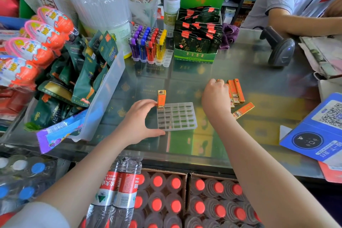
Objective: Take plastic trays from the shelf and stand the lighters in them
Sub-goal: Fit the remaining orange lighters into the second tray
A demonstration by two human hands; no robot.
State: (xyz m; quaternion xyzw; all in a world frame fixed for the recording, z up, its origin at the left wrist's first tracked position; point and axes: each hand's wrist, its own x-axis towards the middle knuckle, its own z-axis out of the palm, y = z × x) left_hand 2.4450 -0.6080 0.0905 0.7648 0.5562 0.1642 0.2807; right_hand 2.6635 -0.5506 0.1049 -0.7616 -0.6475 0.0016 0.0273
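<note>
A glass counter (231, 72) with green and gold packaging showing beneath it fills the middle of a crowded shop. On it, near the front edge, lies a clear plastic tray (176, 116) divided into a grid of small rectangular cells, nearly all unfilled. This tray is the landmark. Left of it stands a translucent bin (103, 87) of dark green snack packets; behind the tray, a green display box (196, 42) of dark sachets and a second tray of coloured lighters (148, 44). Far right of the tray rests a black barcode scanner (279, 48). Just right of the tray lies a loose cluster of orange lighters (237, 96), flat on the glass. One orange-and-gold lighter (161, 99) stands upright in the tray's back-left corner cell. The left hand (140, 120) spans the tray's left edge, thumb at the near corner, fingers touching the standing lighter. The right hand (215, 96) is curled over the loose cluster; what it grips is hidden.
</note>
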